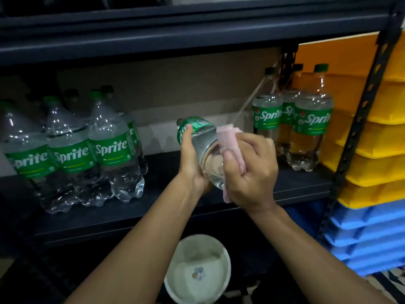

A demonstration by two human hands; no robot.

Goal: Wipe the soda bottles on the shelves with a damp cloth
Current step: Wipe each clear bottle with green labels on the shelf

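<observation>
Dark rack (166, 34) across the whole frame, with one board (157, 172) running through the middle band.

Stacked at the right edge, outside the rack's post: yellow bins (377, 137) on top, blue bins (372, 238) underneath.

On the board at the left, standing upright and packed close: left bottles (70, 154), clear with green labels and green caps, several rows deep.

On the same board at the right, hard against the post: right bottles (306, 121), a smaller upright cluster of the same kind, well apart from the left group.

Low in the centre, below the board and between the two forearms: white bowl (197, 244), a small flower print on its floor; cannot tell what is in it.

Centre of the frame, lifted clear of the board in the gap between the two groups: bottle (203, 137), tilted on its side, base toward the camera, label end pointing up and to the left.

Left hand (190, 161): cradles the bottle from the left and beneath, thumb lying across the green label, the other fingers hidden behind the body.

Right hand (252, 170): curled round the cloth (228, 137), thumb pinning it to the bottle's lower body.

Cloth: pink, folded, draped over the right flank of the bottle, one end poking out above the fingers, the other hanging below the palm.
</observation>
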